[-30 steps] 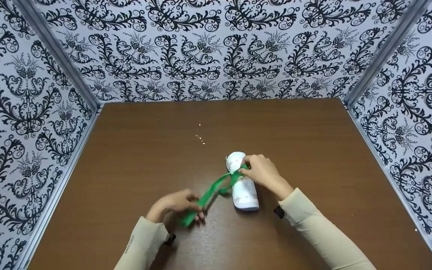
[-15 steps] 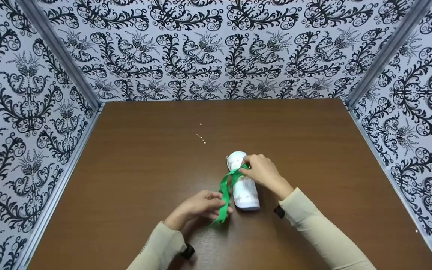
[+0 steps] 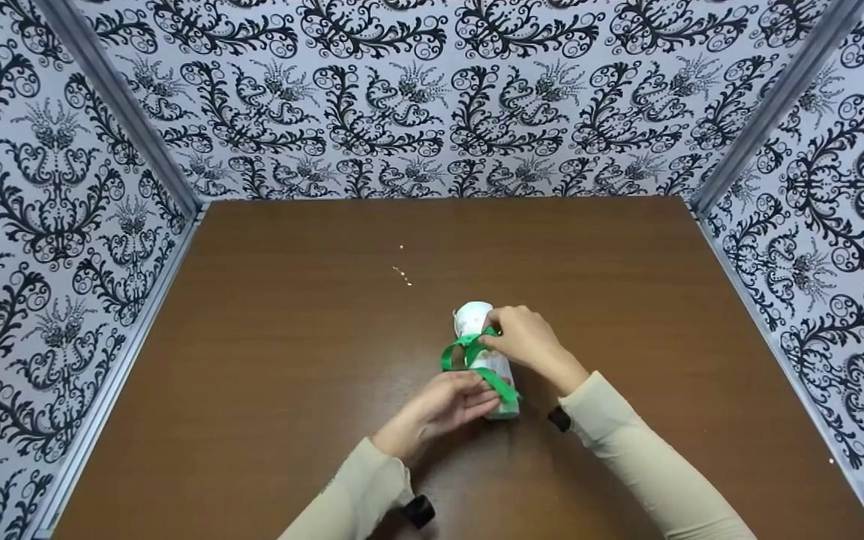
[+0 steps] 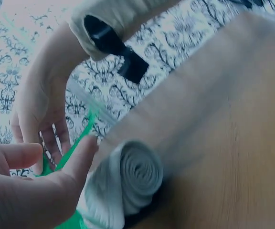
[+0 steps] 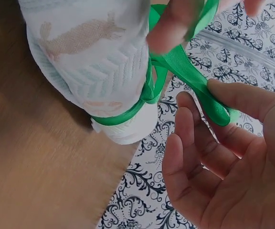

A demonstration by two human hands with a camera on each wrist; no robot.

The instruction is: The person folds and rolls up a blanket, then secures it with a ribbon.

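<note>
A white rolled-up cloth (image 3: 472, 316), lightly printed with animals, lies lengthwise on the table; its spiral end (image 4: 140, 168) faces the left wrist camera. Around its middle runs a green ribbon (image 5: 121, 116). My right hand (image 3: 526, 337), on the roll's right side, pinches a loop of the ribbon between thumb and fingers, seen closely in the right wrist view. My left hand (image 3: 443, 401) is at the roll's near end, holding the free tail of the ribbon, which crosses over its fingers toward the right. Another ribbon loop (image 3: 447, 356) bulges out at the roll's left.
The brown wooden table (image 3: 289, 300) is enclosed by walls with black-and-white scroll wallpaper (image 3: 402, 97). Small pale specks (image 3: 402, 275) mark the tabletop beyond the roll. Dark straps (image 3: 418, 511) sit at the wrists.
My left hand has moved right with the ribbon tail, from the table at the roll's left to across its near end. The right hand stays in place, pinching the ribbon.
</note>
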